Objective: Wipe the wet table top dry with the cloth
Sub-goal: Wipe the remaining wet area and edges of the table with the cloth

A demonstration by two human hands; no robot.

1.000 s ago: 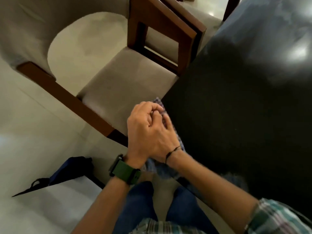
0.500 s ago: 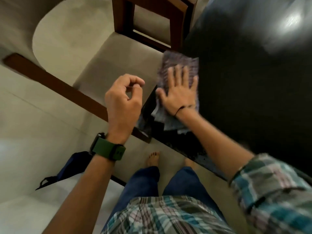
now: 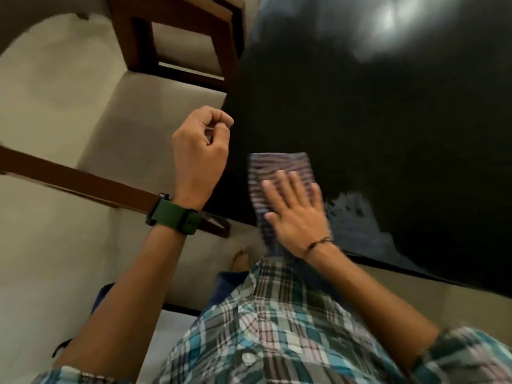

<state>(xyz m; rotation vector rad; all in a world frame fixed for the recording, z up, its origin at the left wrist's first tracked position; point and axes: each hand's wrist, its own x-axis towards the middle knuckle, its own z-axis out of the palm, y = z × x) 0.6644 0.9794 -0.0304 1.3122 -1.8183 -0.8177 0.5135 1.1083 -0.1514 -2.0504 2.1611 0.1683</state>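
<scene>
A striped purple cloth [image 3: 279, 167] lies flat on the glossy black table top [image 3: 374, 120] near its front edge. My right hand [image 3: 295, 214] presses down on the cloth with straight, spread fingers. Just right of that hand a wet, streaky patch [image 3: 357, 225] shows on the table. My left hand [image 3: 201, 153], with a green watch on the wrist, hovers beside the table's left corner with its fingers curled and nothing in it.
A wooden chair with a beige seat [image 3: 155, 112] stands against the table's left side. A dark blue bag [image 3: 102, 297] lies on the pale floor at the lower left. My bare foot [image 3: 241, 259] is under the table edge.
Both hands were together on the cloth at the table corner. The left hand let go, and the right hand has slid the cloth to the right along the front edge.
</scene>
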